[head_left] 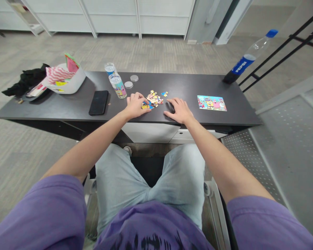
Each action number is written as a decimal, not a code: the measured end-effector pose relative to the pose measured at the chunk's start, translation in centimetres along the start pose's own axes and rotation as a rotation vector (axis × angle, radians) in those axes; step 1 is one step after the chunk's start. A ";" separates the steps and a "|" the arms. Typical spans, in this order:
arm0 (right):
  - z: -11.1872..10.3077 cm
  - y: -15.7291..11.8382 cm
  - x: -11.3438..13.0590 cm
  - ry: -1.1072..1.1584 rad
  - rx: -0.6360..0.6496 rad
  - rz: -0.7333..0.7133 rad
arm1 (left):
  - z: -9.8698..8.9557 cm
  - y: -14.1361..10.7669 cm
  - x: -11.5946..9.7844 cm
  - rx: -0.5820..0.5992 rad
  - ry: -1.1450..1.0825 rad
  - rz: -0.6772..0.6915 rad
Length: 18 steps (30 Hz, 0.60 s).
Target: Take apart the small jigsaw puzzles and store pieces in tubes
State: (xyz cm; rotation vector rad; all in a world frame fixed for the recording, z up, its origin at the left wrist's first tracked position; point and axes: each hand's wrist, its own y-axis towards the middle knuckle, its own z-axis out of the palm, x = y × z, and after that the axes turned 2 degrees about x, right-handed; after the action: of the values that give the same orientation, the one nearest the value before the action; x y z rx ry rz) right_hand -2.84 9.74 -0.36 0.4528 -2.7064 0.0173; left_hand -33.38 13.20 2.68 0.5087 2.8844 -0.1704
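Note:
A small heap of jigsaw puzzle pieces (154, 98) lies near the front middle of the dark table. At the heap's left edge, my left hand (135, 106) has its thumb and forefinger closed about yellow and blue puzzle pieces (145, 105); how many is too small to tell. To the right of the heap, my right hand (180, 110) rests on the tabletop, fingers apart and holding nothing. A few blue and yellow pieces (164, 94) lie just behind the heap. Farther right, a flat picture card (212, 103) shows colourful cartoon figures.
Two clear printed canisters (118, 86) stand behind my left hand, with two round lids (128, 84) beside them. A black phone (98, 102) lies farther left, near a white basket (77, 82) of packets. A Pepsi bottle (243, 63) stands at the table's right back corner.

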 end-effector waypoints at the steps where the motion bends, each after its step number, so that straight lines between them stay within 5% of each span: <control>1: -0.1 0.0 0.1 0.000 0.002 0.004 | -0.2 0.1 0.1 0.007 0.015 -0.018; 18: -0.5 -0.3 0.6 0.005 0.010 0.025 | -1.5 0.7 -0.3 0.055 0.241 0.040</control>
State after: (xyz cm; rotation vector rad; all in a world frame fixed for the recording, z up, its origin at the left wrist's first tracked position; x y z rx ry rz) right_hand -3.11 9.33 0.37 0.4209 -2.7085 0.0386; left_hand -33.10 13.91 4.12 0.6363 3.1079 -0.1954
